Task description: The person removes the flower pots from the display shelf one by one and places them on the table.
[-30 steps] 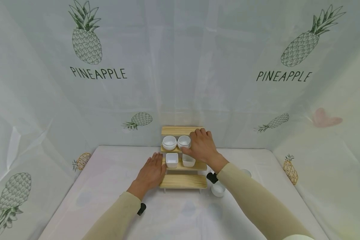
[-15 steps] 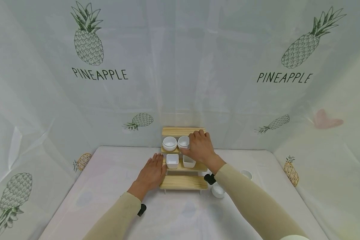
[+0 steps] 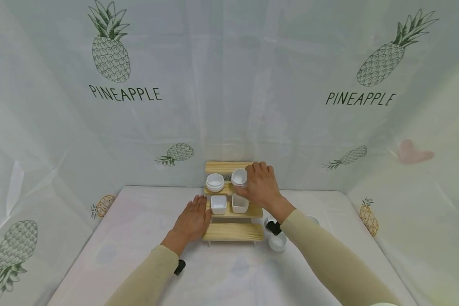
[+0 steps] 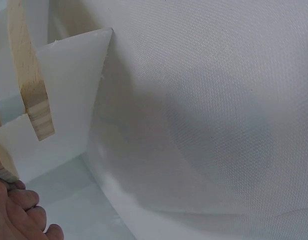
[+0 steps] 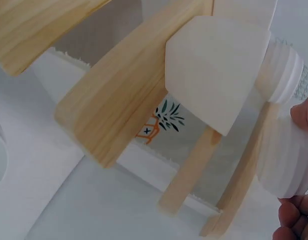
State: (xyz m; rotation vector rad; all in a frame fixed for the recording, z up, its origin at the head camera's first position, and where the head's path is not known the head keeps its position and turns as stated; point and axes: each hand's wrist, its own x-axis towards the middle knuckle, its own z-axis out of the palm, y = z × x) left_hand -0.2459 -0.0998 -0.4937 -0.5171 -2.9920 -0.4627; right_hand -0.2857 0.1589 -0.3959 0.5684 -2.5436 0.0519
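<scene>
My right hand (image 3: 262, 185) grips a small round white bowl (image 3: 239, 177) at the right of the second-highest step of a wooden tiered stand (image 3: 233, 232). The right wrist view shows this ribbed bowl (image 5: 282, 155) between thumb and fingers, close to the step. Another round white bowl (image 3: 215, 182) sits to its left on that step. One step lower stand two square white cups, a left cup (image 3: 219, 205) and a right cup (image 3: 239, 204). With fingers extended, my left hand (image 3: 191, 221) rests along the stand's left side, fingertips by a plank end (image 4: 4, 164) in the left wrist view.
On the table right of the stand are several white bowls, among them a near bowl (image 3: 277, 242) and one partly behind my sleeve (image 3: 313, 220). A pineapple-print cloth (image 3: 229, 85) hangs behind the stand. The lowest plank carries nothing.
My right hand has shifted to the right with the bowl, which now stands apart from the left round bowl, with a gap between them. My left hand has kept its place.
</scene>
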